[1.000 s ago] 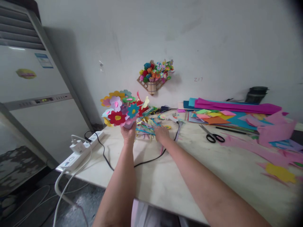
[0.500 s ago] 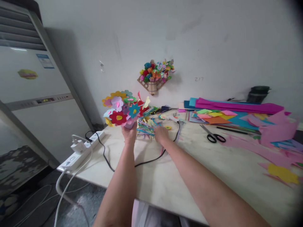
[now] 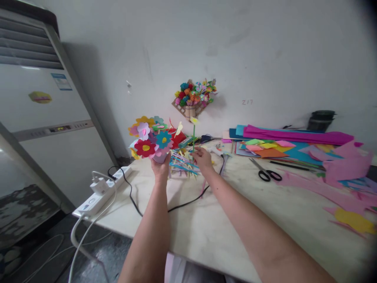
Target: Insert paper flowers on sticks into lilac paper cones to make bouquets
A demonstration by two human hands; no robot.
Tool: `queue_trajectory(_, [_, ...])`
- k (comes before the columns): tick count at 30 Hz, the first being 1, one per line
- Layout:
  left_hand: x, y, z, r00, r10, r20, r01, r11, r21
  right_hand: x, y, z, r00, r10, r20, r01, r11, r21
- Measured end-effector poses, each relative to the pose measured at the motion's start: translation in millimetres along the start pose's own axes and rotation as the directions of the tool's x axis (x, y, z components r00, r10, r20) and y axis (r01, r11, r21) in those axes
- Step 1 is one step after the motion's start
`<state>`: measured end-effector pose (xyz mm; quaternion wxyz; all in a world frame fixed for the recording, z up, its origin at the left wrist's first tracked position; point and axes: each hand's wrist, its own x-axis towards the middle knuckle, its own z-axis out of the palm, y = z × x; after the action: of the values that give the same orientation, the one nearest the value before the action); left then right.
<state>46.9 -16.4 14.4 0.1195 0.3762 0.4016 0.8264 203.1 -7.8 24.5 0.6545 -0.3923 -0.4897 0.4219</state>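
My left hand (image 3: 160, 169) is wrapped round a pale lilac pot (image 3: 160, 158) above the table. Colourful craft flowers (image 3: 145, 147) fill it, among them red, blue, lilac and orange ones. In the pinched fingers of my right hand (image 3: 203, 158) stands a craft flower with a green stem (image 3: 194, 135) and a small yellow head, held upright to the right of the pot. Below and between my hands lies a heap of thin coloured strips (image 3: 183, 162), partly hidden by my right hand.
Black-handled scissors (image 3: 266, 173), a black pencil (image 3: 290, 166) and stacked coloured sheets (image 3: 297, 135) lie to the right. A glue gun (image 3: 217, 150) sits behind my right hand, its black cord crossing the table. A white power strip (image 3: 103, 192) lies along the left edge.
My right hand has risen from the heap of strips and now holds up the green-stemmed flower. My left hand still holds the pot, in nearly the same place.
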Motion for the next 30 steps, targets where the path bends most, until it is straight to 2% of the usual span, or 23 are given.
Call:
queue_trajectory(5, [-6,6,0.9,0.999,-0.005,0.05,0.0,0.996,0.087,-1,-20,-3,0.995,-0.091,-0.029,0.093,0.993,0.069])
queue_trajectory(11, [-6,-8,-2.6,0.994,-0.021,0.104,0.0,0.98,0.2,2,-35,-6,0.987,-0.162,0.0,0.16,0.975,0.151])
queue_trajectory(14, [-5,-14,-4.3,0.992,-0.032,0.12,0.003,0.971,0.238,5,-43,-11,0.983,-0.182,-0.033,0.185,0.971,0.154])
queue_trajectory(18, [-4,-11,-6.7,0.988,0.025,0.153,-0.071,0.951,0.301,9,-56,-21,0.978,-0.201,-0.05,0.206,0.973,0.107])
queue_trajectory(21, [-5,-7,-8.3,0.987,0.049,0.152,-0.107,0.909,0.402,10,-66,-27,0.981,-0.176,-0.078,0.182,0.98,0.081])
queue_trajectory(27, [-7,-6,-6.4,0.979,0.056,0.194,-0.15,0.846,0.512,12,-86,-40,0.994,-0.039,-0.102,0.047,0.996,0.079])
queue_trajectory(30, [-7,-5,-4.6,0.978,0.051,0.202,-0.156,0.82,0.55,15,-93,-49,0.991,-0.044,-0.127,0.05,0.998,0.039])
